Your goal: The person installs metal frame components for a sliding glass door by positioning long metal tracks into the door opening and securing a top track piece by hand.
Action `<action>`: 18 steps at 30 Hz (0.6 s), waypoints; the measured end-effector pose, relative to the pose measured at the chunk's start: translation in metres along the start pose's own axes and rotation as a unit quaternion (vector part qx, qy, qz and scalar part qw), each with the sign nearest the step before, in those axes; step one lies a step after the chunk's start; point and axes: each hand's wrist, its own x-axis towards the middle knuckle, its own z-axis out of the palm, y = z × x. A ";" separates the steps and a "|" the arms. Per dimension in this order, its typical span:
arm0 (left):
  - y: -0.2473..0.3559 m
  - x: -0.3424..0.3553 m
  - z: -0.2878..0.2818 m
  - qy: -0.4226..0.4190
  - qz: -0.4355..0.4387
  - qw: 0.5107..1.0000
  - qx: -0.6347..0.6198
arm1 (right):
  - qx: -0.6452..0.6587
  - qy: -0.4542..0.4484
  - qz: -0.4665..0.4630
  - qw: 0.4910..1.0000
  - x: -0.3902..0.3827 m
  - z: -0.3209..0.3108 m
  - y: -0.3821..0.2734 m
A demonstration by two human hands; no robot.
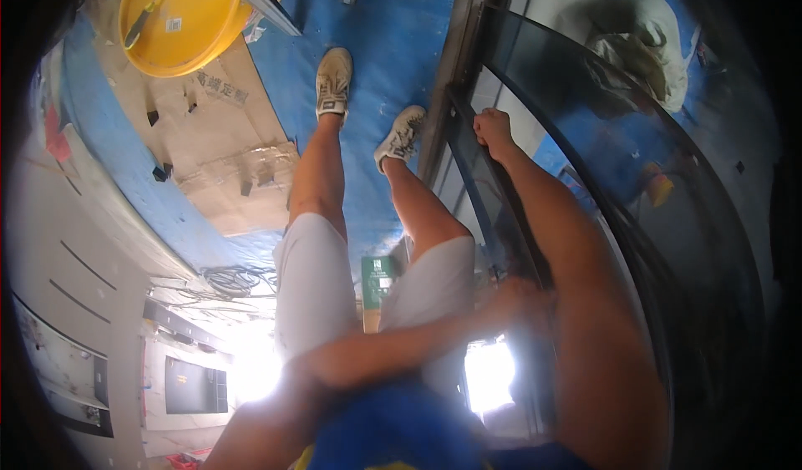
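Two tall dark-framed panels of tinted glass stand on my right, a nearer glass panel and a farther glass panel. My right arm reaches into the gap between them. With fingers curled closed, my right hand grips the edge of the nearer panel toward its far end. My left arm crosses in front of my body, and my left hand is at the same panel's frame, closer to me. Motion blur smears its fingers, so their grip is unclear.
Blue sheeting covers the floor under my feet, beside a dark floor track. Flattened cardboard lies left, with a yellow round lid carrying a screwdriver. Coiled cable and a green box are behind me.
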 end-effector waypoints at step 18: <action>-0.013 -0.010 -0.006 -0.084 -0.031 0.994 0.067 | 0.305 -0.058 -0.044 0.950 0.111 0.043 -0.060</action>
